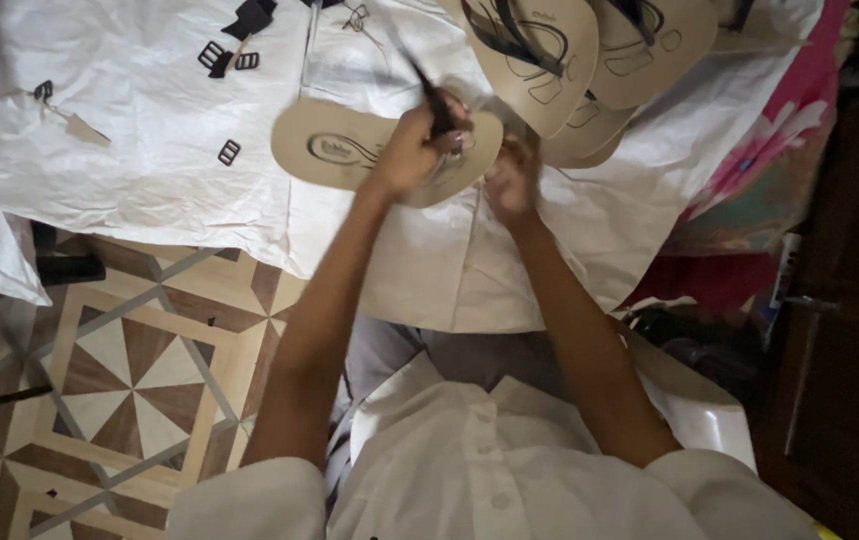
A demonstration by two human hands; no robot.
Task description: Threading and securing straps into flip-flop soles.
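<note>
A beige sandal sole (335, 145) lies flat over white sheeting, held in front of me. My left hand (415, 145) is closed around a black strap (437, 105) that rises from the sole's right end. My right hand (512, 180) grips the same end of the sole from below, fingers curled under its edge. The strap's lower end is hidden by my left fingers.
A stack of finished beige sandals with black straps (550, 50) lies at the top right. Black buckles (229, 152) and strap pieces (225, 55) are scattered on the white sheeting (150, 120). Patterned floor tiles (140, 370) show at lower left, and pink cloth (780, 150) at the right.
</note>
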